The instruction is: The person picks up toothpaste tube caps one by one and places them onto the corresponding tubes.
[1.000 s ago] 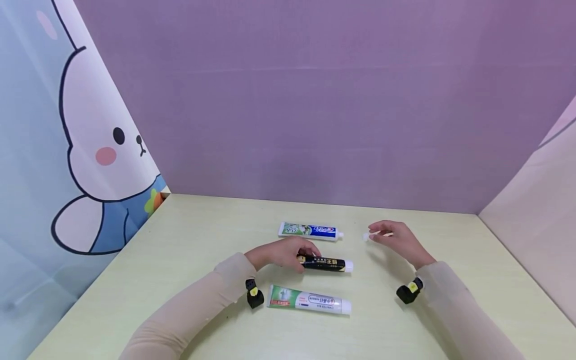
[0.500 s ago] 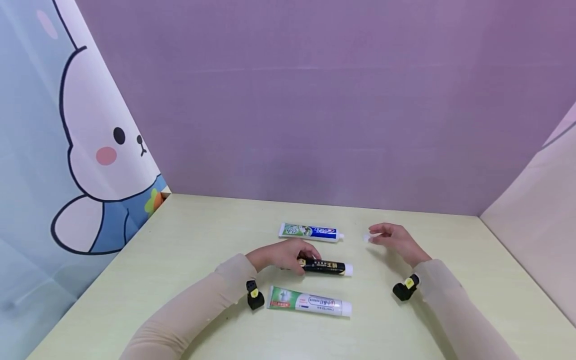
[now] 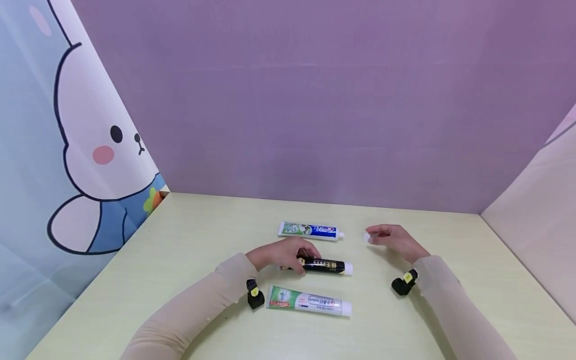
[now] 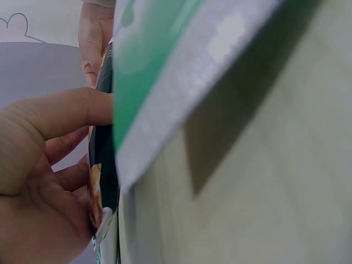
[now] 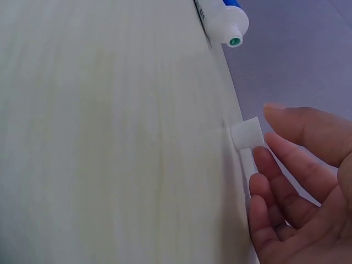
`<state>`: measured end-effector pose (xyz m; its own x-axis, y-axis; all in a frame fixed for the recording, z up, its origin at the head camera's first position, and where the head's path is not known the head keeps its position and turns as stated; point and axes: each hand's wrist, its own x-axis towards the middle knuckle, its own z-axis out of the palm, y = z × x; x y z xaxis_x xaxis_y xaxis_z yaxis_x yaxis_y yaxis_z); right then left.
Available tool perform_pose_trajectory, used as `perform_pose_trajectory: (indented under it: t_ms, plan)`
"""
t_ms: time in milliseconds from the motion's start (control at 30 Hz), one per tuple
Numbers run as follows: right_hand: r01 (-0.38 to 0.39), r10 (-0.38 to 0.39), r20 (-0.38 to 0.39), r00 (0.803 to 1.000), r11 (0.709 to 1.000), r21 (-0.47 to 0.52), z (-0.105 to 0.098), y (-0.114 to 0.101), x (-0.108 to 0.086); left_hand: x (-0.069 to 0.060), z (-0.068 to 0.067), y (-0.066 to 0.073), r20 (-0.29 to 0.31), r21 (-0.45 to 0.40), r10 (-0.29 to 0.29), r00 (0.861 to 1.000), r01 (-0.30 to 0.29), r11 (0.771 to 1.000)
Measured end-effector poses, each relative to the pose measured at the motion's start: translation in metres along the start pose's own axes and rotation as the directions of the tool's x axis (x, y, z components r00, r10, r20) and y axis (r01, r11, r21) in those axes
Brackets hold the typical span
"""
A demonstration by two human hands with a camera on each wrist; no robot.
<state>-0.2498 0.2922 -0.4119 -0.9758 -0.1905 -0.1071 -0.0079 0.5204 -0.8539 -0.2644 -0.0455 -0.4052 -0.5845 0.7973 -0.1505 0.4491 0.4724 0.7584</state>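
My left hand (image 3: 288, 253) holds the black toothpaste tube (image 3: 330, 266) by its left end; the white cap of this tube points right. In the left wrist view, the thumb and fingers lie on either side of the black tube (image 4: 104, 143). A small white cap (image 5: 247, 133) rests on the table close to the fingertips of my right hand (image 5: 302, 187). The thumb stands apart from it, and the fingers are loosely bent. Behind the black tube lies a blue and green toothpaste tube (image 3: 310, 231), its nozzle (image 5: 235, 40) uncapped.
Nearest the person, a green and white toothpaste tube (image 3: 309, 301) with its white cap on lies on the pale table (image 3: 216, 215). A purple backdrop (image 3: 288, 100) rises behind the table. A rabbit-print curtain (image 3: 36, 150) hangs at the left.
The right wrist has shifted slightly left and its hand slightly toward the person, while the small cap stays about where it was. The left hand and the tubes look nearly unchanged.
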Motion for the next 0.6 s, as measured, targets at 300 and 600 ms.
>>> perform_pose_trajectory:
  t_ms: [300,600]
  plan:
    - [0.002,-0.002,0.009,1.000,0.999,-0.040,-0.0016,-0.0017,0.0024,-0.0027,-0.0015,0.0014,0.015,0.029,0.001,1.000,-0.001,1.000]
    - [-0.014,0.015,0.002,1.000,0.995,-0.100,0.0009,-0.0007,0.0093,-0.0058,-0.0024,0.0036,0.011,-0.004,-0.041,0.999,0.041,0.999]
